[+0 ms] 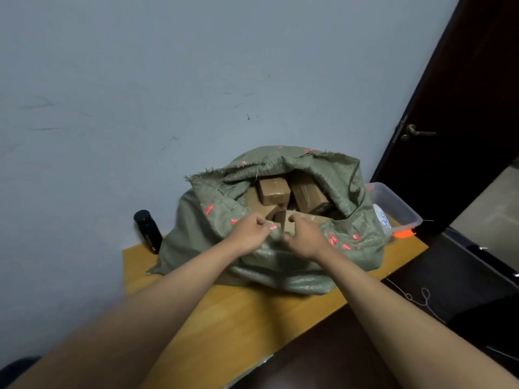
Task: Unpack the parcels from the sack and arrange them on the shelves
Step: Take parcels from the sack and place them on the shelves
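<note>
Room: I see a pale blue-grey wall [168, 80] behind the desk and a dark door [463, 94] with a lever handle to the right.
Desk: the wooden desk [238, 318] stands against the wall and carries everything below.
Sack: my green woven sack [280, 265] slumps on the desk, its mouth open upward and toward me, its long axis running left to right.
Sack contents: brown taped parcels [274, 191] lie jumbled inside, the clearest one with its long side across the mouth.
Bin: a clear plastic bin [398, 203] sits just behind the sack's right side; contents unclear.
Bottle: a black bottle [147, 231] stands upright just left of the sack.
Hands: my left hand [250, 234] pinches the near rim of the sack, fingers curled closed on the cloth; my right hand [304, 237] grips the rim beside it.
</note>
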